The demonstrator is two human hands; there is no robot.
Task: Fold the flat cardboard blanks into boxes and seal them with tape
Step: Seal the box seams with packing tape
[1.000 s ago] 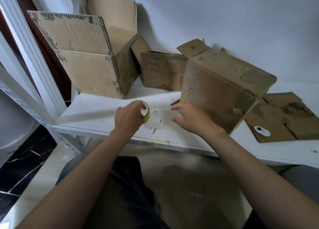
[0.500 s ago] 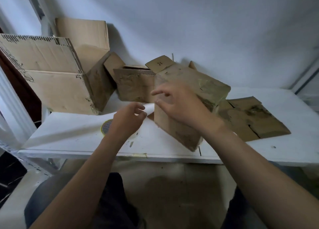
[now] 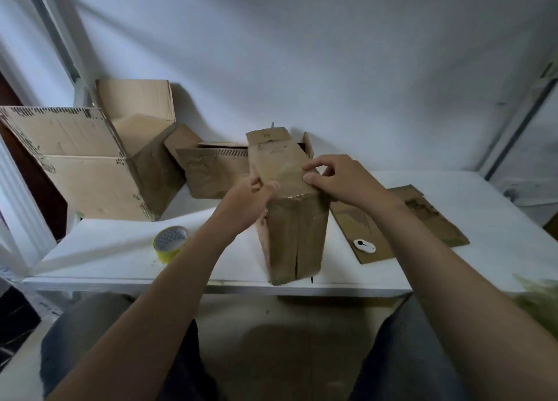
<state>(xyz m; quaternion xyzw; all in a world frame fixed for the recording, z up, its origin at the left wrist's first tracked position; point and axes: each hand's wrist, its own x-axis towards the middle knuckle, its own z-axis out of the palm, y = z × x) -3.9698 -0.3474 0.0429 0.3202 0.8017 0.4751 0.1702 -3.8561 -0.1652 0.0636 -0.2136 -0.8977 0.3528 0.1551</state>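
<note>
Centrally, box [image 3: 293, 234] pinched by left hand [image 3: 244, 201] and right hand [image 3: 341, 183] fingers [image 3: 314, 177]; tape roll [image 3: 170, 243] left, flat blank [image 3: 428, 219] right.

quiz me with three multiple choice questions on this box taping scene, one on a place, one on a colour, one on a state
1. Where is the roll of yellow tape?
A in a hand
B on the white table, left of the tall brown cardboard box
C on top of that box

2. What colour is the small oval object on the flat cardboard blank?
A white
B red
C green

3. What holds the tall box?
A the left hand and the right hand
B one hand only
C neither hand

Key: B, the roll sits on the table apart from both hands; A, it is white with a dark mark; A, both hands grip the box's top edges.
</note>
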